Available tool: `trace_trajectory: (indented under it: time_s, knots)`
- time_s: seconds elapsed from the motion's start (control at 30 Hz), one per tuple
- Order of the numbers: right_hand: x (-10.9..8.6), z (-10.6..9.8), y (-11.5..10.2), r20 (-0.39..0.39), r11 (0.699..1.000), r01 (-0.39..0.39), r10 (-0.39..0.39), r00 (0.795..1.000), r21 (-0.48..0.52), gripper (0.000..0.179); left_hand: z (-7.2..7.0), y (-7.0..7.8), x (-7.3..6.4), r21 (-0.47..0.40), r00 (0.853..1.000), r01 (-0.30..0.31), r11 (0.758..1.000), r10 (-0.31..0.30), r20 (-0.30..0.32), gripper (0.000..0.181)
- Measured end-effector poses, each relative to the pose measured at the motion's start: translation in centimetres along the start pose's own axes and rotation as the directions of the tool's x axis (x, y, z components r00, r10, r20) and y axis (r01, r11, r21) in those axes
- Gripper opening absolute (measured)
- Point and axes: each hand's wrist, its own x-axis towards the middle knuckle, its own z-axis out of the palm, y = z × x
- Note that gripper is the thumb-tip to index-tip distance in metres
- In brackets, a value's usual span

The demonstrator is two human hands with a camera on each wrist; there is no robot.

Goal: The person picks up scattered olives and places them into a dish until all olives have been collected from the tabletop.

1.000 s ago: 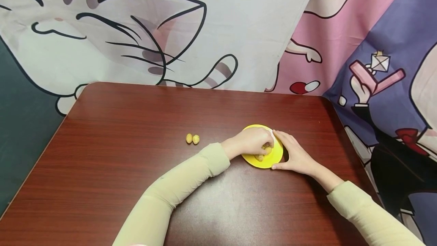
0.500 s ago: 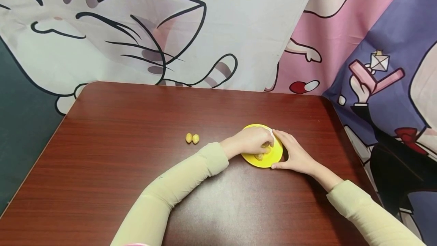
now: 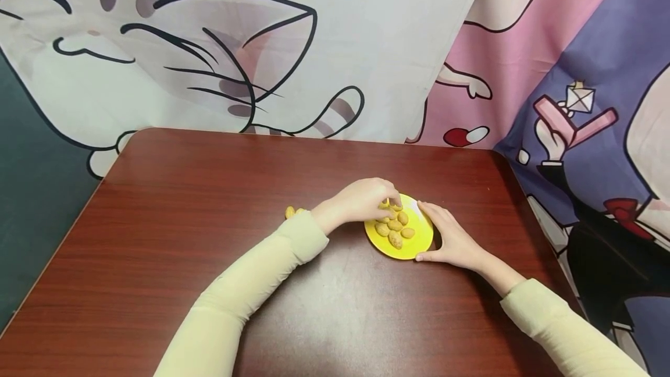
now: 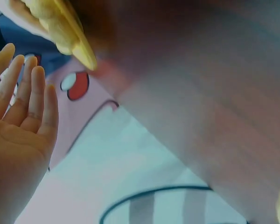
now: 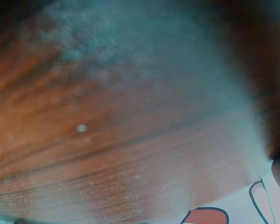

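Observation:
On the dark red-brown table sits a yellow plate (image 3: 378, 244) bearing several small yellow oval lumps (image 3: 395, 225), whose kind I cannot tell. My left hand (image 3: 364, 199) hovers over its upper left edge, hiding some of the lumps. In the left wrist view, that left hand (image 4: 23, 135) has its fingers extended and nothing in the palm; lumps (image 4: 49, 21) show along the plate's edge. My right hand (image 3: 451, 238) holds the plate's right side, fingers at the upper rim and thumb at the lower. Left of the plate, a loose yellow lump (image 3: 290, 212) shows, with another partly hidden by the left sleeve.
The wooden table (image 3: 209, 191) reaches back to a white cloth (image 3: 398, 45) printed with a cat. A pink and purple printed cloth (image 3: 523, 51) hangs at the right. The right wrist view holds mostly blurred tabletop (image 5: 107, 149).
My left hand has moved left and slightly back, uncovering lumps on the plate, while its sleeve now partly covers the loose pair. The right hand keeps its place at the rim.

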Motion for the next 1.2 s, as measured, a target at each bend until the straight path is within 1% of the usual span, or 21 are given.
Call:
trace_trajectory:
  time_s: [0.13, 0.3, 0.43, 0.53, 0.6, 0.73, 0.93, 1.2]
  knots:
    - [0.0, 0.0, 0.0, 0.003, 1.0, -0.003, 0.003, 1.0, 0.001, 0.125, -0.9, -1.1, -1.1, -0.03, 0.999, 0.044, 0.999, -0.044, -0.01, 0.025]
    - [-0.1, 0.1, 0.0, 0.013, 1.0, -0.015, 0.015, 1.0, 0.004, 0.126, -1.9, -2.5, -2.7, -0.065, 0.996, 0.086, 0.994, -0.088, -0.031, 0.024]
    - [0.0, 0.2, 0.1, 0.015, 1.0, -0.016, 0.016, 1.0, 0.005, 0.126, -2.8, -3.6, -4.1, -0.077, 0.993, 0.1, 0.992, -0.104, -0.05, 0.025]
    - [0.0, 0.2, 0.0, 0.009, 1.0, -0.006, 0.006, 1.0, 0.0, 0.126, -3.2, -4.4, -5.2, -0.08, 0.992, 0.105, 0.991, -0.11, -0.062, 0.027]
    - [0.0, 0.1, 0.0, 0.006, 1.0, -0.002, 0.002, 1.0, -0.002, 0.126, -3.5, -5.0, -6.1, -0.082, 0.99, 0.119, 0.989, -0.125, -0.069, 0.027]
    - [0.0, 0.1, 0.0, 0.006, 1.0, -0.004, 0.004, 1.0, -0.002, 0.126, -3.7, -6.1, -7.8, -0.092, 0.983, 0.154, 0.984, -0.162, -0.084, 0.028]
    - [0.0, 0.0, 0.0, 0.012, 1.0, -0.008, 0.008, 1.0, -0.002, 0.126, -3.8, -7.6, -10.5, -0.101, 0.974, 0.185, 0.977, -0.196, -0.116, 0.027]
    - [0.0, 0.0, 0.2, 0.003, 1.0, -0.008, 0.008, 1.0, -0.002, 0.127, -3.2, -9.2, -13.8, -0.127, 0.962, 0.222, 0.967, -0.238, -0.133, 0.028]
